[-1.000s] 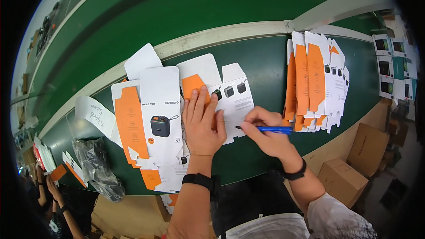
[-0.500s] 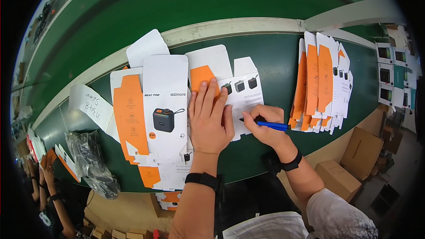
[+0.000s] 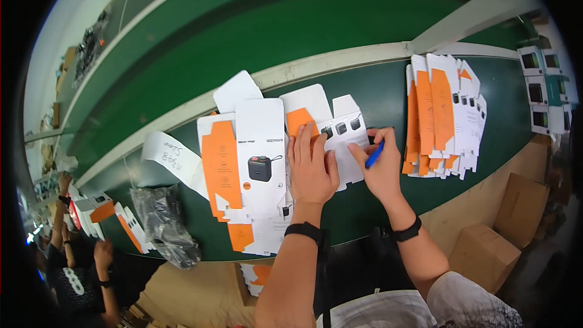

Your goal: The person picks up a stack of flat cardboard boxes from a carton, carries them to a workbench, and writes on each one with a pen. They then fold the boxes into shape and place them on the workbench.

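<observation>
My left hand [image 3: 313, 173] lies flat with its fingers stretched out, pressing on an unfolded white and orange carton [image 3: 345, 167] printed with small speakers. Over that carton's right edge, my right hand [image 3: 387, 170] is closed around a blue marker pen [image 3: 375, 155]. The pen's blue end points down toward me, and I cannot tell whether its tip touches the card. Left of my left hand lies a pile of similar flat cartons [image 3: 260, 121], the top one showing a large dark speaker.
Another stack of flat cartons [image 3: 425, 109] stands at the right of the green table [image 3: 388, 206]. To the left lie a handwritten paper sheet [image 3: 173, 157] and a crumpled clear plastic bag [image 3: 165, 222]. Another person's hand [image 3: 103, 255] shows at far left; brown boxes [image 3: 486, 258] sit lower right.
The view has swung, so the carton pile sits farther right. My right hand has tilted the pen from nearly level to steep. My left hand still lies flat on the carton.
</observation>
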